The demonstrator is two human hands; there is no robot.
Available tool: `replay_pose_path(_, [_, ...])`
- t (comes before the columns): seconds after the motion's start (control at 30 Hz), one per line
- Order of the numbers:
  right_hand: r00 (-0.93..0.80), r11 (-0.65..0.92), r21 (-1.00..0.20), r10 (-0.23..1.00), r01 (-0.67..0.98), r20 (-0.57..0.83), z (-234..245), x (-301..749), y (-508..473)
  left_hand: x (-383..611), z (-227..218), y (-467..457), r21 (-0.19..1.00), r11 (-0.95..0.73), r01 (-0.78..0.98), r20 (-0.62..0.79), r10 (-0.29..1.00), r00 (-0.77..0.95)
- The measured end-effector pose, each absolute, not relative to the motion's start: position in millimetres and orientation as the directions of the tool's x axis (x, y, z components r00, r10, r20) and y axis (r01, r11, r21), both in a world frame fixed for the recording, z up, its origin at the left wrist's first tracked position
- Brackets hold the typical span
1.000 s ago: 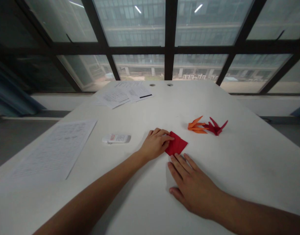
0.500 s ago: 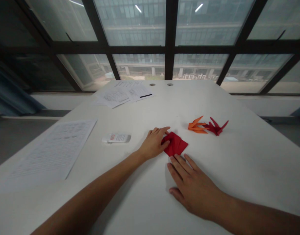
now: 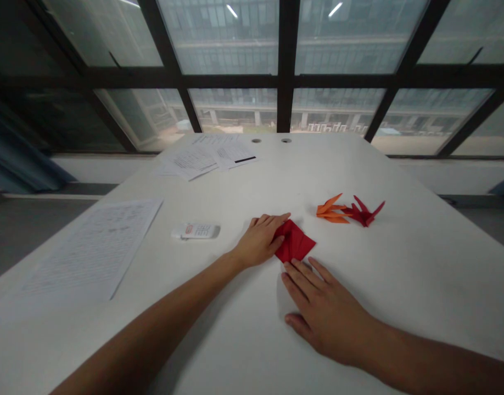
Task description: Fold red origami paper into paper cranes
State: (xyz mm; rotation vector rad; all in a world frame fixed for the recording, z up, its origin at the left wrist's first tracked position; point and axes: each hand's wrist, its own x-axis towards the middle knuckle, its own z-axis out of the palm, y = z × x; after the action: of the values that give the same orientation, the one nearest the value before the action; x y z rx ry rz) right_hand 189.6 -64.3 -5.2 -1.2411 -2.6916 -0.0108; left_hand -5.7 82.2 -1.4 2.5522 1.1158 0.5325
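A folded piece of red origami paper [image 3: 295,244] lies on the white table in the middle of the head view, with crease lines and layered flaps. My left hand [image 3: 262,238] holds its left corner, thumb on top and index finger stretched along the far edge; part of that corner is hidden under the hand. Flat on the table nearer to me rests my right hand [image 3: 324,307], open, its fingers spread and its fingertips at the paper's near corner. To the right of the paper, an orange origami crane [image 3: 332,210] touches a dark red origami crane [image 3: 365,213].
Left of my left hand lies a small white bottle [image 3: 200,231] with a clear cap. A printed sheet [image 3: 91,247] is on the left of the table, and several more papers [image 3: 198,159] lie at the far end. Windows stand beyond the table [image 3: 400,285].
My left index finger has shifted slightly right along the paper's far edge, and the top flap looks flatter. The right hand has barely moved.
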Motion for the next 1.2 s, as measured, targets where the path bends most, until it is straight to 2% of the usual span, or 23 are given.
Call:
replay_pose_path(0.3, [-0.563,0.600,-0.248,0.800,0.760,0.210,-0.3,190.3,-59.3,-10.5,-6.4,87.3,0.566,-0.609,0.555,0.239,0.766,0.597])
replay_pose_path(0.47, [-0.423,0.535,-0.328,0.834,0.779,0.354,4.1,197.6,-43.9,-11.7,-10.7,91.7,0.611,-0.592,0.525,0.228,0.767,0.600])
replay_pose_path(0.57, [-0.375,0.511,-0.297,0.831,0.807,0.410,0.1,206.1,-29.1,-10.2,-9.3,91.7,0.609,-0.597,0.523,0.216,0.759,0.615])
replay_pose_path(0.73, [-0.507,0.568,-0.187,0.811,0.801,0.294,-10.7,210.9,-17.6,-8.0,-1.4,88.1,0.547,-0.621,0.562,0.208,0.751,0.627])
replay_pose_path(0.83, [-0.552,0.608,-0.151,0.780,0.779,0.293,-10.8,207.9,-19.3,-7.5,-0.1,86.5,0.523,-0.620,0.585,0.204,0.758,0.620])
replay_pose_path(1.07, [-0.562,0.613,-0.119,0.774,0.781,0.293,-8.6,205.0,-21.6,-6.4,-2.7,88.3,0.520,-0.591,0.617,0.203,0.786,0.584])
replay_pose_path(1.2, [-0.558,0.612,-0.121,0.773,0.782,0.303,-10.6,205.4,-21.1,-6.8,3.0,86.6,0.488,-0.642,0.591,0.202,0.742,0.639])
